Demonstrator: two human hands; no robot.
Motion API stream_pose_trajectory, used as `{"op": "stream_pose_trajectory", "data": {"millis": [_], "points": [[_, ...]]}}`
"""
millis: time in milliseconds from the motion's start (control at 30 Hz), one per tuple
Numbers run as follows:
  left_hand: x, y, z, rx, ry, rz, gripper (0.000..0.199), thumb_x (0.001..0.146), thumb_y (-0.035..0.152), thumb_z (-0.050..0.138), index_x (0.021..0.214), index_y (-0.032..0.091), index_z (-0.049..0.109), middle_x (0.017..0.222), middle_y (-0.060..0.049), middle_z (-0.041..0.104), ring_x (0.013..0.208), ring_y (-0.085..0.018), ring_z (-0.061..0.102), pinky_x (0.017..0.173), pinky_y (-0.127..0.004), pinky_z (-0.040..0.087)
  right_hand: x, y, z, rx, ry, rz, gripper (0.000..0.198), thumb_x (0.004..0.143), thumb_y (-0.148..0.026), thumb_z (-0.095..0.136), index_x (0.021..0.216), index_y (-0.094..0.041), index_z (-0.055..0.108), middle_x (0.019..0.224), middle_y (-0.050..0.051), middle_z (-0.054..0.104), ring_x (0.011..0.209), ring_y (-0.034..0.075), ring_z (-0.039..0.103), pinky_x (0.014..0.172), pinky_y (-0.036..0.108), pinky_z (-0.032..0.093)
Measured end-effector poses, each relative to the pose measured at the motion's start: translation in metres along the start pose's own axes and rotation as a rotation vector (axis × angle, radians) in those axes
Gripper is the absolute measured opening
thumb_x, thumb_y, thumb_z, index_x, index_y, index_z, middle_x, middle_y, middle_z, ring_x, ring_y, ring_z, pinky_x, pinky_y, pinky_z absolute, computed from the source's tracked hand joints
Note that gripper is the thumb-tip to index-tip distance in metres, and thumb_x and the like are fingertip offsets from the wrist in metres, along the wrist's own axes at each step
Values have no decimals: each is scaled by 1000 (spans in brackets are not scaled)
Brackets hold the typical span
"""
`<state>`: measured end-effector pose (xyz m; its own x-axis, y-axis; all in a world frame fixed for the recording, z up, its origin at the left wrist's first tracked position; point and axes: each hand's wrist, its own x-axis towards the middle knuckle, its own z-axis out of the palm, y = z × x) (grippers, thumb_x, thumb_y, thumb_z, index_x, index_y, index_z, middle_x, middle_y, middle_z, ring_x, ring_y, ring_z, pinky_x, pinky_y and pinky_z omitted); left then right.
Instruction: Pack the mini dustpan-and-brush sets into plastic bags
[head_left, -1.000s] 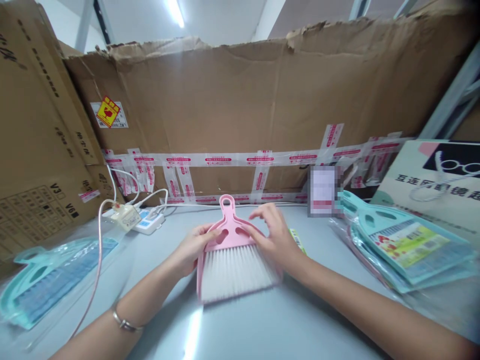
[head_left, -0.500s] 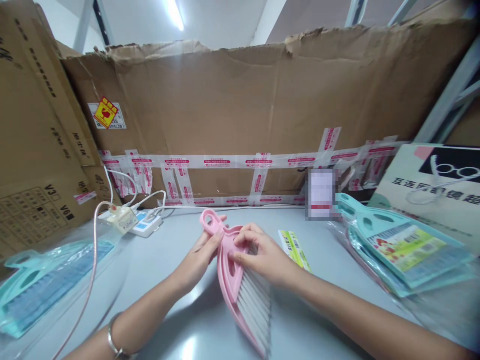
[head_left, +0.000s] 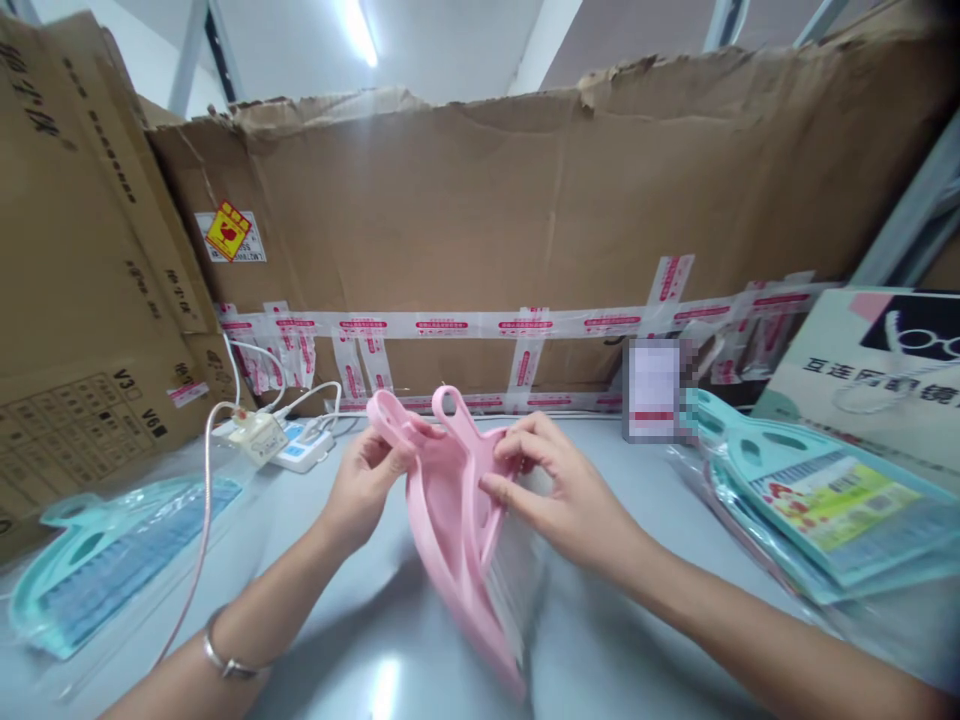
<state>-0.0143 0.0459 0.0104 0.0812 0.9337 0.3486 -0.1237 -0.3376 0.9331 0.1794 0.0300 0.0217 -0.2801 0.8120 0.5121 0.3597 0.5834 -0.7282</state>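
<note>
My left hand [head_left: 367, 480] is closed on the handle end of a pink dustpan [head_left: 439, 515], which is tilted with its far tip toward me. A pink hand brush [head_left: 469, 450] with pale bristles lies partly inside the dustpan. My right hand [head_left: 555, 485] grips the brush by its body, with thumb and fingers at the opening near its right edge. The two looped handles stand apart at the top. Both pieces are held just above the grey table, and my right hand covers part of the bristles.
Teal dustpan sets in clear plastic lie at the left [head_left: 112, 560] and stacked at the right [head_left: 817, 480]. A white power strip [head_left: 304, 445] with cables sits at the back left. A large cardboard box [head_left: 450, 220] walls off the back, and a printed box [head_left: 862, 370] leans at the right.
The brush handle has come away from the dustpan handle, opening a gap between the pieces. My hands have moved apart. The yellow-green card on the table is now hidden.
</note>
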Motion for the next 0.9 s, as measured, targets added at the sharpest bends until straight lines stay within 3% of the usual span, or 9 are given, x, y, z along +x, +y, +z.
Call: {"op": "stream_pose_trajectory", "data": {"millis": [100, 200, 367, 567, 800, 900], "points": [[-3, -1, 2, -125, -133, -73, 43, 66, 48, 68, 96, 18, 63, 110, -9, 63, 100, -27, 57, 82, -32, 46, 1, -2, 1, 22, -118, 29, 11, 75, -26, 59, 71, -19, 52, 79, 0, 48, 74, 13, 50, 70, 29, 41], [-9, -5, 12, -240, -219, -159, 47, 74, 42, 62, 117, 24, 54, 124, -8, 55, 111, -26, 51, 93, -35, 41, -1, -4, 6, -12, -183, 61, 10, 75, -22, 58, 69, -19, 51, 78, 0, 48, 74, 13, 50, 71, 29, 41], [-17, -7, 25, -302, -245, -274, 58, 77, 45, 58, 130, 25, 41, 131, -9, 49, 118, -27, 45, 100, -38, 34, -3, -2, 11, -92, -202, 142, 15, 74, -21, 58, 63, -18, 48, 76, 0, 49, 74, 13, 49, 68, 28, 40], [-15, -3, 30, 40, -28, -314, 51, 77, 44, 57, 121, 18, 51, 114, -8, 61, 104, -23, 56, 92, -33, 40, -6, 4, 16, -227, -229, 164, 19, 74, -24, 59, 62, -18, 45, 75, 0, 50, 72, 13, 48, 64, 27, 36], [-15, -2, 30, 127, -126, -306, 42, 79, 47, 53, 104, 14, 61, 96, -6, 66, 88, -20, 60, 78, -28, 44, -6, 3, 17, -301, -221, 115, 19, 76, -24, 57, 63, -18, 44, 73, 0, 46, 68, 13, 45, 62, 26, 34], [-16, -3, 30, 150, -105, -309, 38, 80, 45, 52, 101, 15, 59, 91, -4, 65, 85, -18, 59, 76, -27, 44, -7, 4, 18, -337, -240, 117, 21, 76, -25, 57, 63, -17, 44, 73, 0, 46, 67, 13, 45, 61, 26, 33]]}}
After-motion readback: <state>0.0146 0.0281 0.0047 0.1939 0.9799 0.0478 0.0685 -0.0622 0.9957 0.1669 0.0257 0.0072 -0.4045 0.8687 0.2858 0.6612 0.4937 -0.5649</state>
